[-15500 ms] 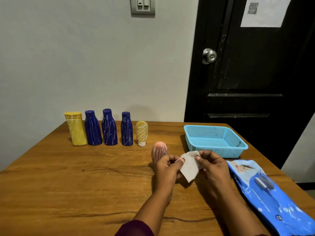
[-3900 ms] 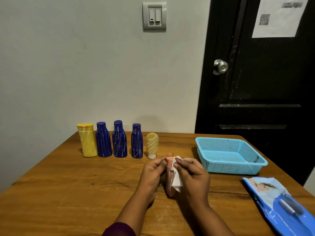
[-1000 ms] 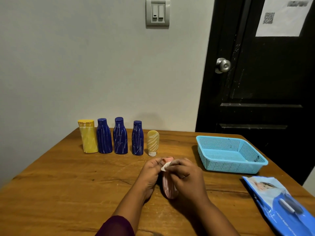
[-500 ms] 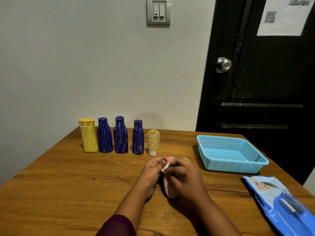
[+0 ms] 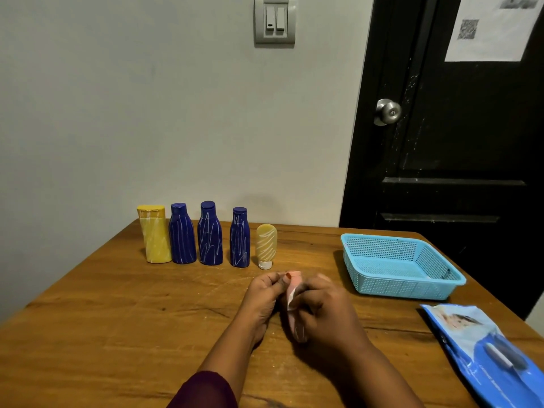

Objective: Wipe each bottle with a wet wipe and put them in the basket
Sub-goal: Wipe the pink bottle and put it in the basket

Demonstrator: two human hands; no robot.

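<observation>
My left hand point(image 5: 263, 298) grips a small pink bottle point(image 5: 294, 322) upright on the wooden table point(image 5: 117, 334). Curled against the bottle's right side, my right hand point(image 5: 323, 313) presses a white wet wipe point(image 5: 290, 300) to it; only a sliver of the wipe shows. Behind stand a yellow bottle point(image 5: 154, 234), three dark blue bottles point(image 5: 182, 234) point(image 5: 209, 233) point(image 5: 240, 237) and a beige tube point(image 5: 265, 245) standing on its cap, all streaked with white marks. The light blue basket point(image 5: 397, 287) sits to the right with nothing in it.
A blue pack of wet wipes point(image 5: 485, 351) lies at the table's right front corner. A grey wall rises just behind the bottles, and a black door point(image 5: 456, 128) stands behind the basket. Bare wood stretches on the left and front.
Over the last second both hands stay on the pink bottle; my right hand has shifted slightly on it with the wipe. Earlier the wipe was held unfolded between both hands.
</observation>
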